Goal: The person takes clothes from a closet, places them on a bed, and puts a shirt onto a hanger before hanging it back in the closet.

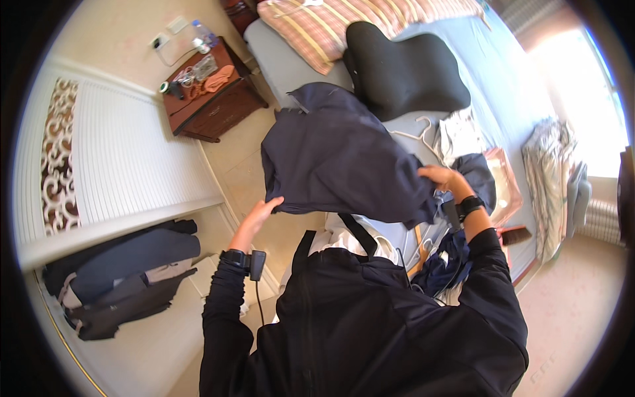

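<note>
A dark navy garment [337, 154] is stretched out in front of me, held up between both hands. My left hand [260, 216] pinches its lower left corner. At the lower right, my right hand [441, 178] grips the cloth, part of which bunches below the fingers. The garment's far end, with a collar-like edge [300, 103], reaches over the side of the bed. Beyond my right hand lie a white clothes hanger [419, 134] and folded white cloth [459, 134]. What the garment covers beneath it is hidden.
A black cushion [407, 69] and striped pillow [307, 34] rest on the blue-sheeted bed [516, 89]. Left are a wooden nightstand [218, 116] with small items and an open wardrobe holding dark clothes [144, 258]. A pink tray [506, 188], brush [516, 235] and navy clothing [441, 270] lie right.
</note>
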